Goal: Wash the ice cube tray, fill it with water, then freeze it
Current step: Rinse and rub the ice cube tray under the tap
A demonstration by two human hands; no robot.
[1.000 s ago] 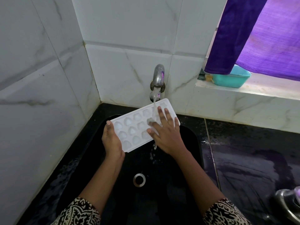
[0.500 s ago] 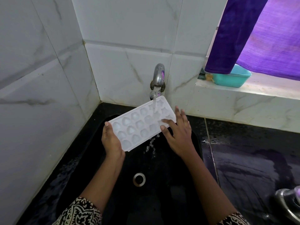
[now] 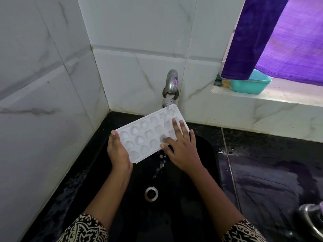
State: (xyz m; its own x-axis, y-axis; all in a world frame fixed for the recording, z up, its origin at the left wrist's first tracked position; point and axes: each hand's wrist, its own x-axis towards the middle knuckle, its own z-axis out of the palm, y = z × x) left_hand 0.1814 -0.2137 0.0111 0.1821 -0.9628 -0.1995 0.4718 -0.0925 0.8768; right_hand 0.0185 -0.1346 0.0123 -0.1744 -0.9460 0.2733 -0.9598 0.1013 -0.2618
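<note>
A white plastic ice cube tray (image 3: 148,137) with rows of shaped cups is held tilted over a black sink (image 3: 202,159), directly below a steel wall tap (image 3: 171,82). The tray's far right corner sits just under the tap's spout and its other end reaches down and to the left of the tap. A stream of water (image 3: 160,165) from the tap lands on the tray's right-hand cups, spills over the near long edge and falls toward the round metal drain (image 3: 151,193) well below the tap.

The left hand (image 3: 118,151) grips the tray's left short end, with the thumb on the rim and the palm cupped underneath. The right hand (image 3: 181,151) lies flat on the tray's right half, below the tap. Its fingers are straight and spread over the wet cups, holding nothing.

To the right of the tap, a teal plastic basin (image 3: 251,86) stands on a marble ledge (image 3: 279,96) under a purple curtain (image 3: 272,41). The wet black counter (image 3: 271,172) lies lower, also to the right of the tap.
</note>
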